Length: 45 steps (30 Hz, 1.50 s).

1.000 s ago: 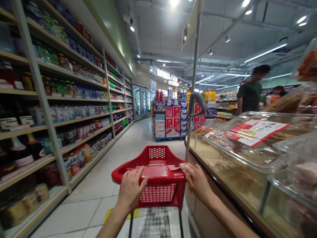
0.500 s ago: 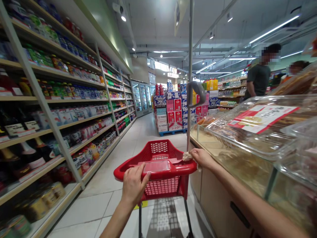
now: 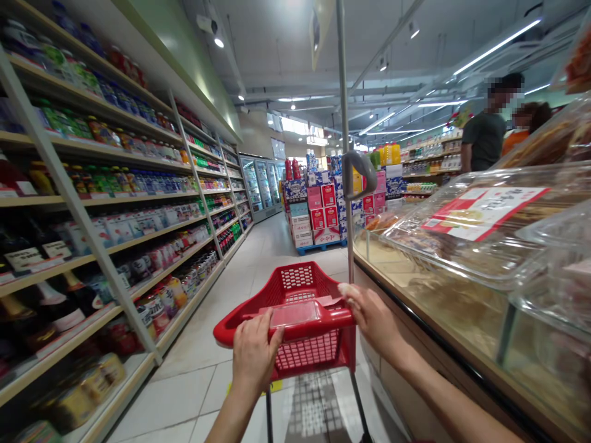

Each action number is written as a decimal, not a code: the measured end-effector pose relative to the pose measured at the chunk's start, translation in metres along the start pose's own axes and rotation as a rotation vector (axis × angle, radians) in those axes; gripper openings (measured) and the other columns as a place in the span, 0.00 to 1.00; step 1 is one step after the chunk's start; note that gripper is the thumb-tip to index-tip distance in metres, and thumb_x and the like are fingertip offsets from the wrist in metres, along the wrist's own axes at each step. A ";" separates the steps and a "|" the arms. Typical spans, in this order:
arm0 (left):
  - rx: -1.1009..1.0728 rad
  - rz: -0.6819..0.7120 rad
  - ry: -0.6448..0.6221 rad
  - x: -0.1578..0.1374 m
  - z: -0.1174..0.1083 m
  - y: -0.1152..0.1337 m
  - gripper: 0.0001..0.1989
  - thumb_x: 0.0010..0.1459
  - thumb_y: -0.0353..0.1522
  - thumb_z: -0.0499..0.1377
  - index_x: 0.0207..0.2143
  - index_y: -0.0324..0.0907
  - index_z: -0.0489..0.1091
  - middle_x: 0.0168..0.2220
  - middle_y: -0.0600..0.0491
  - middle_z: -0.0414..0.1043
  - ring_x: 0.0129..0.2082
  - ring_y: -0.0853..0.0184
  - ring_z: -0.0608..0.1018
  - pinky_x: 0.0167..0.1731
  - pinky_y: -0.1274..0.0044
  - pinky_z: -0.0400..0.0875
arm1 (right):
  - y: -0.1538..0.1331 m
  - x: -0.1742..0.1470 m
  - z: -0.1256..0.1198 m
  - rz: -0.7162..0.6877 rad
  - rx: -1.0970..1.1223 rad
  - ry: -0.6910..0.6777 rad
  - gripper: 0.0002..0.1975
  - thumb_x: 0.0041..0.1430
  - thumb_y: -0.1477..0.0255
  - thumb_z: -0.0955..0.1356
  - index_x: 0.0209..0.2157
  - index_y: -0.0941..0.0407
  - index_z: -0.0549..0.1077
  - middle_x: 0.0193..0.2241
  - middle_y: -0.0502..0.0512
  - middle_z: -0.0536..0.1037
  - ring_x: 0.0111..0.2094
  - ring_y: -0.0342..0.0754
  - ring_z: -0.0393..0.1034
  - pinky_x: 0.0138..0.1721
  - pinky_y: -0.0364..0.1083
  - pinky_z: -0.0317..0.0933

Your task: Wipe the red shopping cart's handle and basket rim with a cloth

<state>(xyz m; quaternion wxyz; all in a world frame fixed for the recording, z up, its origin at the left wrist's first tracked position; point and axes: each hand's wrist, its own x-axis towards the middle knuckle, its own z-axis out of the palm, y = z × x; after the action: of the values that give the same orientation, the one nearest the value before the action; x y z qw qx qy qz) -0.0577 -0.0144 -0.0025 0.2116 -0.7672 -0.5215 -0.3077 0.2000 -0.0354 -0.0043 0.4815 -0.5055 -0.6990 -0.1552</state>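
A red plastic shopping cart (image 3: 313, 354) stands right in front of me, its basket showing no goods. My left hand (image 3: 255, 344) is closed over the left part of its handle, thumb on the near side. At the handle's right end, my right hand (image 3: 373, 312) has its fingers bent around a crumpled whitish tissue (image 3: 344, 289), largely covered by the fingers. That hand's palm side and the exact grip on the bar are hidden. A clear label panel (image 3: 293, 315) runs along the middle of the handle.
Drink shelves (image 3: 124, 200) line the left side. A glass-edged counter (image 3: 415, 289) with clear food trays (image 3: 480, 215) runs close on the right, beside a metal pole (image 3: 342, 111). Boxes are stacked on a blue pallet (image 3: 318, 246) ahead. A person (image 3: 484, 138) stands beyond the counter.
My right hand has turned and shifted inward over the tissue, hiding more of it. The left hand stays on the handle. The person in orange behind the counter shows more.
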 end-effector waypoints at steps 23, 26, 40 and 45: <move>0.001 0.048 0.038 0.009 0.010 0.027 0.23 0.56 0.43 0.46 0.48 0.37 0.63 0.47 0.44 0.68 0.46 0.60 0.69 0.45 0.67 0.59 | 0.025 -0.009 0.003 0.075 -0.137 0.134 0.16 0.57 0.77 0.57 0.43 0.54 0.69 0.46 0.58 0.70 0.49 0.49 0.63 0.49 0.55 0.56; 0.015 0.041 0.054 0.009 0.010 0.026 0.23 0.56 0.43 0.46 0.47 0.37 0.63 0.47 0.43 0.68 0.46 0.60 0.69 0.45 0.67 0.59 | 0.022 -0.013 0.004 0.069 -0.113 0.147 0.16 0.57 0.77 0.57 0.42 0.54 0.69 0.47 0.57 0.70 0.49 0.49 0.62 0.49 0.54 0.57; -0.008 0.005 0.051 0.009 0.009 0.034 0.24 0.56 0.44 0.46 0.47 0.37 0.63 0.46 0.43 0.69 0.45 0.58 0.70 0.45 0.66 0.59 | -0.003 -0.015 0.008 -0.089 0.001 0.069 0.15 0.57 0.77 0.57 0.41 0.54 0.70 0.48 0.57 0.69 0.50 0.47 0.62 0.50 0.50 0.58; -0.001 -0.002 0.031 0.009 0.010 0.037 0.24 0.56 0.44 0.46 0.47 0.35 0.63 0.47 0.42 0.68 0.46 0.58 0.69 0.46 0.65 0.58 | 0.024 -0.012 0.000 0.084 -0.140 0.134 0.15 0.57 0.76 0.57 0.42 0.54 0.69 0.45 0.58 0.72 0.48 0.50 0.64 0.49 0.55 0.56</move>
<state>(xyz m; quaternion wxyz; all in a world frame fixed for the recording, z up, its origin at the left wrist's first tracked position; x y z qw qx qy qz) -0.0187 -0.0151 -0.0037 0.2191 -0.7619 -0.5187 -0.3202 0.2206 -0.0311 -0.0209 0.4967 -0.5552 -0.6308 -0.2171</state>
